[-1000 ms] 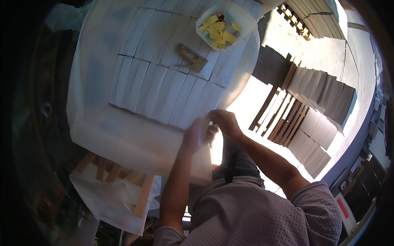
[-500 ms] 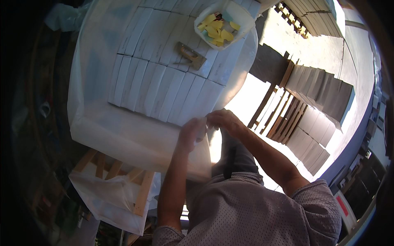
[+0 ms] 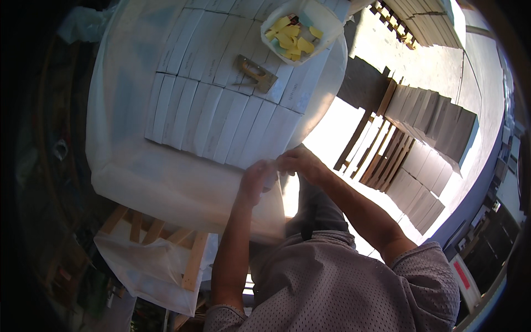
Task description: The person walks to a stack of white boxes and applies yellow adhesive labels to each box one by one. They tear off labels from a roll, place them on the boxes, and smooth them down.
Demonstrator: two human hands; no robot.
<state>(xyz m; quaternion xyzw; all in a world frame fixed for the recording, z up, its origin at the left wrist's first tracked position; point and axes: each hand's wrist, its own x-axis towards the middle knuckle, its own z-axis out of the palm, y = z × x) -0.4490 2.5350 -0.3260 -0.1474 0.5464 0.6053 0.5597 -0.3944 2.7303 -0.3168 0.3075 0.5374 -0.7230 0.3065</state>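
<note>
A translucent plastic sheet [image 3: 182,182] is wrapped around a stack of white boxes [image 3: 207,119]. At the stack's near right corner, my left hand [image 3: 255,180] is closed on the sheet's gathered edge. My right hand [image 3: 298,162] meets it there, its fingers pinched on the same edge just beside the left fingertips. The bit between the fingers is partly hidden. On top of the boxes lies a tan tool with a looped handle [image 3: 265,83], which looks like a staple gun. Beyond it stands a white plastic tub [image 3: 332,27] with yellow pieces [image 3: 287,40] inside.
Right of me, stacked boxes [image 3: 431,119] stand by a wooden pallet [image 3: 381,157] on a sunlit floor. More stacked panels [image 3: 426,25] rise at the far right. At lower left is a wooden frame [image 3: 191,265] partly covered with plastic. Clear film [image 3: 83,25] hangs at the far left.
The plastic sheet's left side has spread slightly farther left. Both hands stay together at the corner, with only a small shift of the fingers.
</note>
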